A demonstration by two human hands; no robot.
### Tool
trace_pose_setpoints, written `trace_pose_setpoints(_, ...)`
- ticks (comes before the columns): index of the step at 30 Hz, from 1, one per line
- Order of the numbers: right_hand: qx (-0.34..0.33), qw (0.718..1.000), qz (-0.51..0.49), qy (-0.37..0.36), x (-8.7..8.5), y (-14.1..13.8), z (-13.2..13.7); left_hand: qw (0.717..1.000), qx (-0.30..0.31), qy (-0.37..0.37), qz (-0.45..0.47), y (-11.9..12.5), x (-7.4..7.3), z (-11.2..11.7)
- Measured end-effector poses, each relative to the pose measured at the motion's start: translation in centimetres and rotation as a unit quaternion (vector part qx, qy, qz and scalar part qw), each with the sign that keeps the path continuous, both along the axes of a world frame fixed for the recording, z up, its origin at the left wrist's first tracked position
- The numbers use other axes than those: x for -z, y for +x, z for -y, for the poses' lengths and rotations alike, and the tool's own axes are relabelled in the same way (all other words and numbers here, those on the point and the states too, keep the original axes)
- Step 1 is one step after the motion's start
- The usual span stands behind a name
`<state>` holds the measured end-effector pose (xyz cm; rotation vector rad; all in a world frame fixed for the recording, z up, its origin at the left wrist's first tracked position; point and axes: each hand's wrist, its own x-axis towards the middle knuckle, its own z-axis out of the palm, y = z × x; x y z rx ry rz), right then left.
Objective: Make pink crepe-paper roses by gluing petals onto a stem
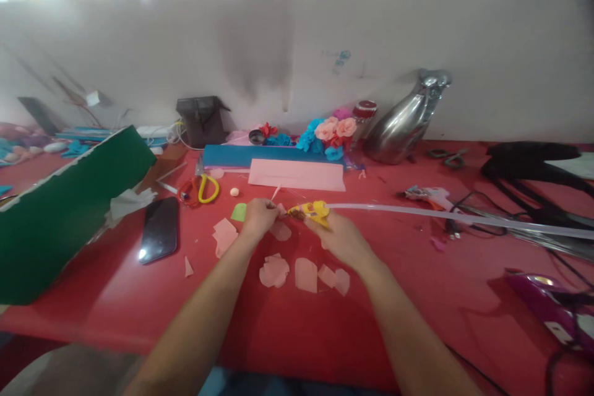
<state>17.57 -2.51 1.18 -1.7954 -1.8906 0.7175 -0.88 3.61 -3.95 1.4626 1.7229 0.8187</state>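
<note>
My right hand (341,238) is closed round a yellow hot glue gun (317,210), its nozzle pointing left. A long translucent glue stick (408,211) runs out of its back to the right. My left hand (260,218) pinches a small pink paper piece (281,209) close to the nozzle; I cannot tell whether they touch. Cut pink petals lie in front of the hands: a small pile (274,271), a larger piece (306,275) and a rounded piece (342,282). More pink paper pieces (225,236) and a green paper piece (239,212) lie left of my left hand.
Behind the hands lie a folded pink sheet (297,174), a blue roll (227,155) and paper flowers (336,130). Yellow-handled scissors (208,189), a phone (159,229) and a green box (69,216) are left. A metal jug (406,120), cables and a purple device (541,303) stand right.
</note>
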Motion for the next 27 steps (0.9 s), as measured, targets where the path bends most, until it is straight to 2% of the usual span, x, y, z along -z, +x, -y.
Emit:
trace_pose_setpoints(13, 0.017, 1.000, 0.006, 0.021, 0.10, 0.11, 0.02, 1.000, 0.001, -0.010, 0.011, 0.15, -0.56, 0.33)
trace_pose_setpoints(27, -0.029, 0.999, 0.002, 0.023, -0.19, -0.46, 0.17, 1.000, 0.009, -0.012, -0.013, -0.05, -0.64, 0.23)
